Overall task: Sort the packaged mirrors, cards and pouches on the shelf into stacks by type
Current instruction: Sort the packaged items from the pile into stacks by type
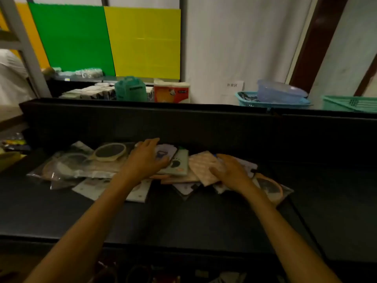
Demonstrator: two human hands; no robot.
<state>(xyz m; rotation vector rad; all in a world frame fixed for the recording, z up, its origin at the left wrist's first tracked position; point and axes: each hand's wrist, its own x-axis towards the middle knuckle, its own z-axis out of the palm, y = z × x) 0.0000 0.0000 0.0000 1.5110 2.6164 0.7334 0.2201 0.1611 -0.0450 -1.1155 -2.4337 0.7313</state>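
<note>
- A dark shelf carries a loose, overlapping pile of flat packaged goods along its back part, just in front of a raised dark back wall
- The left hand lies palm down on the middle of the pile, fingers spread flat; its grip is open and closes on nothing, the fingertips touching a pale purple card and a pale green card
- The right hand rests palm down further right, fingers loosely spread over a pinkish patterned pouch; whether its grip has hold of the pouch I cannot tell
- At the left of the pile, a round mirror with a cream rim sits in clear wrap on top of other clear bags
- A mirror with an orange rim lies at the right end, just beside the right wrist
- A white card pokes out from under the left forearm
- Beyond the back wall stand a teal container, a tissue pack and a blue basket
</note>
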